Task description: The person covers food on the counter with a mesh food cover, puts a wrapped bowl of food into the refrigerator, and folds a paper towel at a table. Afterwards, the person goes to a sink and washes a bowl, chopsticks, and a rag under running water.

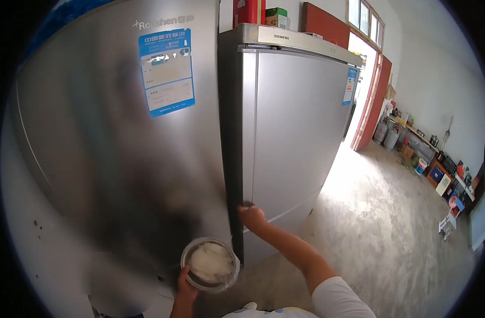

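My left hand (186, 286) grips a round, see-through bowl (235, 267) by its near left side, with the thumb at the rim. White food that looks like cooked rice (210, 259) lies inside it. My right arm reaches forward to the silver Siemens refrigerator (293, 127). At the left edge of its upper door, low down, my right hand (252, 216) has its fingers curled round the edge. That door looks closed. Close by on the left stands a grey refrigerator (115, 143) with a blue and white energy label (167, 74).
Boxes, including a green one (277, 17), sit on the Siemens refrigerator. A red door (374, 106) stands beside a bright doorway. Gas cylinders (391, 136), a cluttered bench (420, 137) and a small white stool (448, 225) line the right side of the concrete floor (380, 238).
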Demonstrator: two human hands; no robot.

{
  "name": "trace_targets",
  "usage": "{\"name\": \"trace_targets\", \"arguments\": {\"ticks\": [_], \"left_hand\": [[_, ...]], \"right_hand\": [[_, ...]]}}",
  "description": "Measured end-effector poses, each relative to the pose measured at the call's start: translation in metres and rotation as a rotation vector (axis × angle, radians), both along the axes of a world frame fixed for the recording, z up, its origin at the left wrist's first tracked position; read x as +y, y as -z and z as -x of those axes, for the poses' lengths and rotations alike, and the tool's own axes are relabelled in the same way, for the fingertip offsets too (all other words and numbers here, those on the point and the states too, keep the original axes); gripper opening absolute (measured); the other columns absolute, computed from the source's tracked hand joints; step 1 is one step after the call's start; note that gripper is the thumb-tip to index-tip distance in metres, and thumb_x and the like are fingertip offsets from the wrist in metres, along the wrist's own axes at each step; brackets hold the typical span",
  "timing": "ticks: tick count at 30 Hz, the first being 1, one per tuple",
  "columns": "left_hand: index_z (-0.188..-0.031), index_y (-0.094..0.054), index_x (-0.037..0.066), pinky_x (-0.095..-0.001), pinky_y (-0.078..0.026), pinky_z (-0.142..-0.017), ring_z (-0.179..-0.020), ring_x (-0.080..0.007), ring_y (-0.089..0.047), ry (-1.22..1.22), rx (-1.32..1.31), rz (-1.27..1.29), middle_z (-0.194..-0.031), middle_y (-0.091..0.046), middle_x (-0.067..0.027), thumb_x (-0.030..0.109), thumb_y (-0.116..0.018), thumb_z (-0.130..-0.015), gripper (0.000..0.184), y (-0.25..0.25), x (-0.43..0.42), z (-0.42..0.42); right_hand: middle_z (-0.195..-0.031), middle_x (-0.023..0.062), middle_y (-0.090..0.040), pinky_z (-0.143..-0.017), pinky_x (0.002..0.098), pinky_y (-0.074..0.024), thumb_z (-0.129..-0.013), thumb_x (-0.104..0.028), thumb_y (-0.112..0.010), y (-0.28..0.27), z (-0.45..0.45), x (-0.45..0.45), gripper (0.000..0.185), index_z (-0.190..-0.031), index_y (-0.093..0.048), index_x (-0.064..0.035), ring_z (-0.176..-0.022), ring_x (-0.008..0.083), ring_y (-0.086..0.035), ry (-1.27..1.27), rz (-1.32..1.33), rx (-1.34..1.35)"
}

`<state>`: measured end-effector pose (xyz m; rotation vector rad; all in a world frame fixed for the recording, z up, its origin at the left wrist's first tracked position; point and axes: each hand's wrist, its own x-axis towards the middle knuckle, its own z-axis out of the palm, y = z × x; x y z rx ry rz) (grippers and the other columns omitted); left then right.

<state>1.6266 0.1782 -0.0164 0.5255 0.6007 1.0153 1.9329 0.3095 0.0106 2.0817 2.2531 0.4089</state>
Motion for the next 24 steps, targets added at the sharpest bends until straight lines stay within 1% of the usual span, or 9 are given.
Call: {"name": "trace_targets", "arguments": {"ticks": [2, 6, 9, 14, 16, 18, 19, 20, 24], "left_hand": [[-0.127, -0.038, 0.005, -0.0414, -0.033, -0.098, -0.117, -0.0275, -0.041, -0.063, -0.013, 0.034, -0.127, -0.043, -0.0117, 0.037, -0.051, -0.082, 0.057, -0.006, -0.002, -0.007], [-0.126, -0.039, 0.005, -0.0403, -0.034, -0.097, -0.116, -0.0266, -0.043, -0.083, -0.055, 0.098, -0.124, -0.046, -0.0112, 0.036, -0.052, -0.082, 0.056, -0.016, -0.005, -0.014], [-0.126, -0.039, 0.005, -0.0396, -0.035, -0.096, -0.115, -0.0260, -0.043, -0.111, -0.060, 0.075, -0.124, -0.046, -0.0107, 0.035, -0.054, -0.081, 0.056, -0.020, -0.003, -0.015], [-0.125, -0.039, 0.004, -0.0386, -0.035, -0.096, -0.115, -0.0249, -0.043, -0.204, 0.014, 0.071, -0.124, -0.046, -0.0105, 0.033, -0.056, -0.081, 0.056, -0.033, -0.010, -0.023], [-0.125, -0.039, 0.004, -0.0383, -0.035, -0.097, -0.114, -0.0245, -0.044, -0.197, -0.002, 0.079, -0.124, -0.046, -0.0105, 0.033, -0.056, -0.081, 0.055, -0.024, -0.004, -0.030], [-0.125, -0.039, 0.004, -0.0386, -0.035, -0.096, -0.114, -0.0245, -0.044, -0.184, -0.001, 0.100, -0.124, -0.046, -0.0106, 0.033, -0.056, -0.081, 0.055, -0.014, -0.003, -0.041], [-0.126, -0.038, 0.004, -0.0388, -0.035, -0.096, -0.114, -0.0245, -0.044, -0.176, -0.005, 0.104, -0.124, -0.046, -0.0106, 0.033, -0.056, -0.081, 0.055, -0.012, -0.002, -0.050], [-0.126, -0.038, 0.004, -0.0393, -0.036, -0.096, -0.114, -0.0247, -0.044, -0.171, -0.014, 0.092, -0.124, -0.046, -0.0106, 0.033, -0.055, -0.081, 0.055, -0.015, -0.001, -0.065], [-0.126, -0.037, 0.004, -0.0416, -0.037, -0.095, -0.114, -0.0255, -0.044, -0.126, -0.103, 0.092, -0.124, -0.046, -0.0106, 0.034, -0.053, -0.082, 0.056, -0.030, -0.005, -0.147]], "right_hand": [[-0.074, 0.0144, -0.063, -0.043, 0.0486, -0.0468, -0.075, -0.018, -0.052, 0.018, 0.008, 0.018, 0.048, -0.120, -0.041, -0.0057, -0.061, 0.0312, -0.063, 0.078, -0.025, -0.009], [-0.073, 0.0185, -0.061, -0.049, 0.0475, -0.0496, -0.075, -0.016, -0.051, 0.037, 0.010, 0.031, 0.042, -0.115, -0.042, -0.0047, -0.062, 0.0350, -0.063, 0.083, -0.060, 0.213], [-0.076, 0.0162, -0.060, -0.052, 0.0454, -0.0507, -0.074, -0.013, -0.052, 0.043, 0.001, 0.023, 0.034, -0.107, -0.045, -0.0027, -0.065, 0.0351, -0.063, -0.047, -0.090, 0.181], [-0.097, 0.0133, -0.053, -0.051, 0.0419, -0.0489, -0.072, -0.008, -0.055, 0.044, -0.026, -0.077, 0.010, -0.080, -0.056, -0.0022, -0.063, 0.0285, -0.060, -0.136, -0.091, 0.396], [-0.094, 0.0121, -0.051, -0.050, 0.0406, -0.0480, -0.071, -0.011, -0.055, 0.044, -0.059, -0.129, 0.013, -0.082, -0.057, -0.0031, -0.060, 0.0258, -0.057, -0.395, -0.148, 0.280], [-0.094, 0.0096, -0.052, -0.051, 0.0379, -0.0486, -0.074, -0.017, -0.057, 0.017, -0.086, -0.206, 0.022, -0.093, -0.056, -0.0060, -0.067, 0.0241, -0.057, -0.458, 0.117, 0.256], [-0.099, 0.0085, -0.052, -0.058, 0.0377, -0.0496, -0.078, -0.020, -0.056, 0.010, -0.096, -0.245, 0.020, -0.096, -0.057, -0.0102, -0.073, 0.0246, -0.058, -0.265, 0.300, 0.404], [-0.110, 0.0110, -0.050, -0.060, 0.0400, -0.0500, -0.082, -0.023, -0.053, 0.035, -0.121, -0.275, 0.027, -0.103, -0.052, -0.0059, -0.076, 0.0298, -0.059, -0.230, 0.310, 0.517], [-0.112, 0.0148, -0.048, -0.063, 0.0330, -0.0505, -0.078, -0.018, -0.059, 0.063, -0.191, -0.377, 0.043, -0.117, -0.043, -0.0076, -0.081, 0.0267, -0.059, 0.205, 0.167, 0.807]]}}
